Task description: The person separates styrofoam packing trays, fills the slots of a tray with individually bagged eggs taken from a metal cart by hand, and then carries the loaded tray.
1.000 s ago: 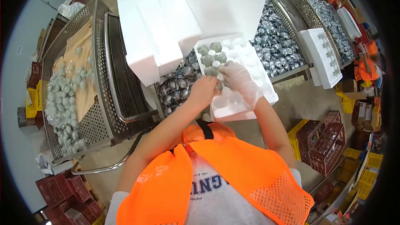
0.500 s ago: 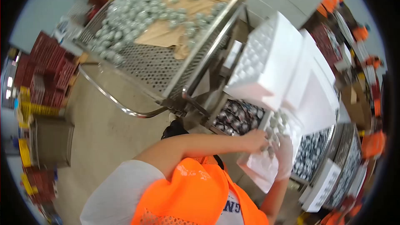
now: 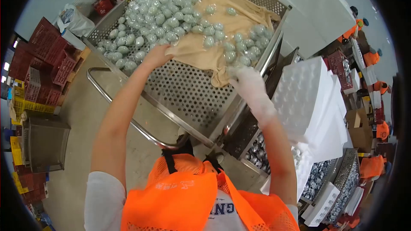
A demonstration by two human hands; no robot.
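Many pale green eggs [image 3: 160, 19], wrapped in clear film, lie in a perforated metal cart [image 3: 184, 96]. A tan cloth [image 3: 195, 53] is spread in the cart, with some eggs on it. At the cloth's near left edge is my bare left hand [image 3: 157, 56], its fingers closed on the fabric beside the egg pile. My right hand [image 3: 248, 83], in a white glove, is at the cloth's right corner, close to a cluster of eggs. Its fingers look pinched on the cloth, though motion blurs them a little.
White foam egg trays [image 3: 299, 98] are stacked on the right, near crates of dark shiny items [image 3: 257, 152]. The cart's curved handle [image 3: 128, 119] juts toward me. Red crates [image 3: 47, 47] stand at left. People in orange vests work at far right.
Both hands have left the eggs at the white foam tray on the right. They have moved up and left to the tan cloth in the cart, and my view has shifted.
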